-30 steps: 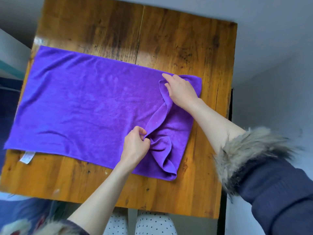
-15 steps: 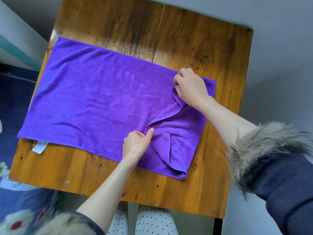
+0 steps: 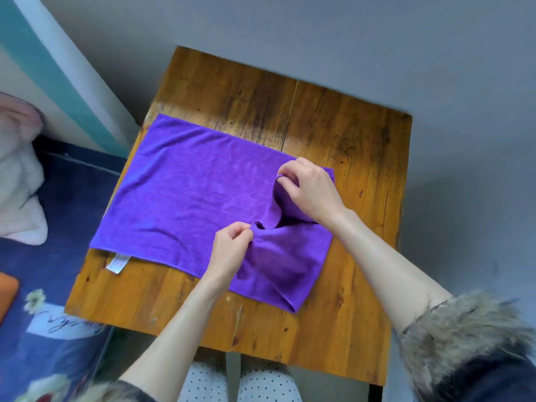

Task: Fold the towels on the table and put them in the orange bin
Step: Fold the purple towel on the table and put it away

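A purple towel lies spread across the wooden table, with a white label at its near left corner. Its right end is doubled back toward the middle. My left hand pinches the turned-over edge near the towel's front. My right hand pinches the same edge farther back. An orange shape at the left border may be the bin; only a corner of it shows.
A blue flowered cloth covers the surface left of the table, with a white and pink fluffy bundle on it. Grey floor surrounds the table behind and to the right. My legs in dotted trousers are under the near edge.
My view has pulled back and shifted right. Both hands went from lying on the folded end to pinching its edge, which is now raised a little.
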`<control>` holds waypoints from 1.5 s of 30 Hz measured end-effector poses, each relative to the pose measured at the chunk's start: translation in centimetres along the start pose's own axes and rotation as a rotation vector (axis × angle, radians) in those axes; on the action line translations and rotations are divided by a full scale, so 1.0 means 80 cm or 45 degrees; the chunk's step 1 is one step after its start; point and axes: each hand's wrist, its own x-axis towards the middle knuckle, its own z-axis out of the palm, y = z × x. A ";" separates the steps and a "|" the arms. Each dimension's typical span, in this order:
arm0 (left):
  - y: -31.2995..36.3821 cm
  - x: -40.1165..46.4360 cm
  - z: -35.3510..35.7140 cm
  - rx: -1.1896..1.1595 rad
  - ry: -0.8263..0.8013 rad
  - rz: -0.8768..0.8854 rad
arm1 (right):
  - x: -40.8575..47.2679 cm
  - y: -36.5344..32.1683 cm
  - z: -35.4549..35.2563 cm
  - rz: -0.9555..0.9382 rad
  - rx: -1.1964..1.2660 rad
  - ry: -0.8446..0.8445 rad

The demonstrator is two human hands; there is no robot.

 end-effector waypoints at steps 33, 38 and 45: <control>-0.097 0.106 -0.273 0.676 0.543 -0.067 | 0.200 -0.098 0.235 0.218 -0.444 -0.561; -0.085 0.117 -0.264 0.833 0.535 -0.060 | 0.177 -0.075 0.227 0.325 -0.477 -0.538; -0.052 0.151 -0.238 1.013 0.390 0.178 | 0.100 -0.029 0.193 0.711 -0.417 -0.481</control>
